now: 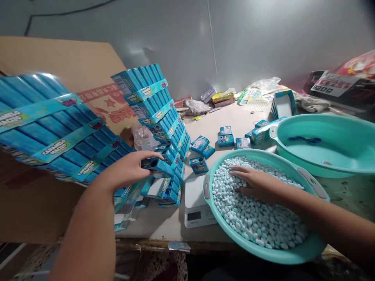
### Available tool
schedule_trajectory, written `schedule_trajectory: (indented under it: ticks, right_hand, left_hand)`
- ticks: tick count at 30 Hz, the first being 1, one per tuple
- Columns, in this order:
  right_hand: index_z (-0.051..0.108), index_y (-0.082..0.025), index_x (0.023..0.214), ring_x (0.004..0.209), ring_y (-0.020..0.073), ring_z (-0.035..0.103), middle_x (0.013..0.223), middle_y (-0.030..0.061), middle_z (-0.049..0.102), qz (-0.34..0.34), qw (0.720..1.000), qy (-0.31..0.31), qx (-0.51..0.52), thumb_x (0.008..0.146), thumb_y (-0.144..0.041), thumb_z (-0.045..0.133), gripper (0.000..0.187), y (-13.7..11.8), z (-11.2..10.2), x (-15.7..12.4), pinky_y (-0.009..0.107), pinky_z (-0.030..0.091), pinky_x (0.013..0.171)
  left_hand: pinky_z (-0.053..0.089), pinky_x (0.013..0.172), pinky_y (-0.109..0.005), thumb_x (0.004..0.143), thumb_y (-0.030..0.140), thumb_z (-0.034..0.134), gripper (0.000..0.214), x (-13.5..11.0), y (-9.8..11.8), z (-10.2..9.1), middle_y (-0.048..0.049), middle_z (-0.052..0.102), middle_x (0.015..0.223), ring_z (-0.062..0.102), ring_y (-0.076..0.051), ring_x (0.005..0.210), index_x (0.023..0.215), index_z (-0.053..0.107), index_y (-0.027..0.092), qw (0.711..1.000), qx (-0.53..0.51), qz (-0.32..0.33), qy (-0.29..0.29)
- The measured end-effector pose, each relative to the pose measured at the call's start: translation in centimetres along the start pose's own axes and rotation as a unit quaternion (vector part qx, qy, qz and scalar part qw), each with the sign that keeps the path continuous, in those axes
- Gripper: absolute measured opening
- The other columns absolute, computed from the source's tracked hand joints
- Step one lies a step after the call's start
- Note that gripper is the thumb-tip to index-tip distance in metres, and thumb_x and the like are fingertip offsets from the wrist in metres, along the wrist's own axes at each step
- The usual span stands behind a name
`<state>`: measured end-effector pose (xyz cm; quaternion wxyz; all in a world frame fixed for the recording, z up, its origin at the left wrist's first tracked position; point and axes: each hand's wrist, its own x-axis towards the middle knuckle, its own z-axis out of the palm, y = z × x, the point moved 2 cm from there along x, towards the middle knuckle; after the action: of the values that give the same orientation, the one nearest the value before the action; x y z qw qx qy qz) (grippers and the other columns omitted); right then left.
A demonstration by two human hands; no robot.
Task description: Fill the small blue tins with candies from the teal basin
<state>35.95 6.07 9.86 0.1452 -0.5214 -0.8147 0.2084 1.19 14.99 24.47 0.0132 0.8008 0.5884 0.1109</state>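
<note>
My left hand (129, 169) is closed round a small open blue box (159, 167) held on its side in front of a leaning stack of blue candy boxes (159, 117). My right hand (254, 183) lies palm down, fingers spread, on a heap of pale blue-white tablets (252, 214) that fills a teal basin (301, 249). The basin rests partly on a small white scale (196, 207).
A second teal basin (336, 164), nearly bare inside, stands at the right. Several small blue boxes (225, 140) lie loose on the table. Packs of blue boxes (49, 128) and a cardboard carton (73, 62) fill the left. Bags and clutter line the back wall.
</note>
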Motion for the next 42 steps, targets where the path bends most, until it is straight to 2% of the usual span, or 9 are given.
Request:
schedule_trajectory:
  ticks: [11, 15, 18, 23, 27, 30, 33, 36, 42]
  right_hand:
    - [0.063, -0.021, 0.133, 0.127, 0.0306, 0.057, 0.144, 0.0108, 0.055, -0.012, 0.997, 0.067, 0.032, 0.089, -0.040, 0.059, 0.048, 0.7, 0.4, -0.4, 0.046, 0.042, 0.112]
    - [0.063, -0.021, 0.132, 0.127, 0.0295, 0.056, 0.143, 0.0100, 0.056, -0.015, 0.997, 0.067, 0.035, 0.090, -0.039, 0.059, 0.047, 0.6, 0.4, -0.4, 0.046, 0.042, 0.112]
    - [0.063, -0.019, 0.132, 0.128, 0.0291, 0.056, 0.143, 0.0107, 0.056, -0.014, 0.997, 0.063, 0.030, 0.090, -0.039, 0.058, 0.046, 0.5, 0.3, -0.4, 0.044, 0.042, 0.112]
    - [0.064, -0.018, 0.131, 0.128, 0.0296, 0.055, 0.144, 0.0108, 0.055, -0.012, 0.998, 0.060, 0.032, 0.090, -0.039, 0.058, 0.046, 0.5, 0.3, -0.3, 0.045, 0.042, 0.112]
    - [0.064, -0.020, 0.131, 0.129, 0.0293, 0.055, 0.144, 0.0101, 0.055, -0.013, 0.998, 0.058, 0.034, 0.089, -0.037, 0.059, 0.045, 0.5, 0.3, -0.4, 0.046, 0.042, 0.112]
    - [0.064, -0.019, 0.129, 0.127, 0.0288, 0.056, 0.142, 0.0104, 0.057, -0.006, 0.997, 0.064, 0.033, 0.090, -0.037, 0.059, 0.043, 0.3, 0.1, -0.4, 0.045, 0.043, 0.111]
    - [0.065, -0.019, 0.127, 0.125, 0.0297, 0.058, 0.141, 0.0113, 0.057, 0.007, 0.997, 0.071, 0.035, 0.090, -0.038, 0.059, 0.042, 0.2, -0.2, -0.5, 0.047, 0.046, 0.109]
    - [0.065, -0.018, 0.126, 0.123, 0.0307, 0.059, 0.140, 0.0120, 0.058, 0.005, 0.997, 0.067, 0.040, 0.090, -0.039, 0.059, 0.043, 0.0, -0.5, -0.6, 0.049, 0.046, 0.107]
    - [0.066, -0.019, 0.124, 0.122, 0.0313, 0.059, 0.137, 0.0133, 0.059, -0.005, 0.996, 0.074, 0.053, 0.089, -0.037, 0.062, 0.040, -0.1, -0.9, -0.8, 0.050, 0.047, 0.106]
  left_hand:
    - [0.048, 0.099, -0.031, 0.059, 0.021, 0.047, 0.059, 4.5, -4.0, 1.0, -0.0010, 0.070, 0.120, 0.064, -0.027, 0.113, 0.111, 0.074, 0.024, 0.992, 0.007, 0.090, -0.084]
    - [0.052, 0.095, -0.034, 0.062, 0.021, 0.048, 0.055, 4.6, -5.4, 2.9, -0.0057, 0.064, 0.122, 0.063, -0.028, 0.109, 0.111, 0.073, 0.022, 0.996, -0.019, 0.080, -0.029]
    - [0.049, 0.103, -0.037, 0.065, 0.021, 0.048, 0.051, 4.5, -6.0, 5.0, -0.0074, 0.059, 0.127, 0.059, -0.029, 0.118, 0.109, 0.074, 0.022, 0.995, -0.056, 0.076, 0.008]
    - [0.030, 0.121, -0.044, 0.073, 0.021, 0.049, 0.071, 4.0, -6.7, 8.0, -0.0105, 0.045, 0.148, 0.041, -0.029, 0.141, 0.144, 0.048, 0.021, 0.988, -0.119, 0.067, 0.068]
    - [0.016, 0.124, -0.049, 0.080, 0.043, 0.059, 0.091, 2.5, -7.1, 8.7, -0.0158, 0.022, 0.163, 0.017, -0.033, 0.152, 0.157, 0.019, 0.016, 0.989, -0.106, -0.028, 0.104]
    - [0.025, 0.120, -0.052, 0.075, 0.064, 0.063, 0.113, 0.0, -7.5, 9.4, -0.0223, 0.021, 0.162, 0.023, -0.038, 0.150, 0.158, 0.006, 0.013, 0.977, -0.116, -0.171, 0.043]
    - [0.038, 0.113, -0.050, 0.071, 0.070, 0.064, 0.118, -2.7, -6.8, 10.4, -0.0232, 0.033, 0.158, 0.038, -0.039, 0.143, 0.158, 0.005, 0.016, 0.965, -0.130, -0.226, -0.042]
    - [0.041, 0.109, -0.051, 0.072, 0.072, 0.061, 0.118, -4.1, -4.8, 10.7, -0.0262, 0.035, 0.156, 0.042, -0.042, 0.140, 0.157, 0.006, 0.012, 0.958, -0.083, -0.271, -0.037]
    - [0.044, 0.102, -0.056, 0.071, 0.070, 0.061, 0.114, -3.6, -1.5, 10.5, -0.0331, 0.048, 0.142, 0.052, -0.047, 0.128, 0.153, 0.019, 0.003, 0.939, -0.032, -0.334, -0.073]
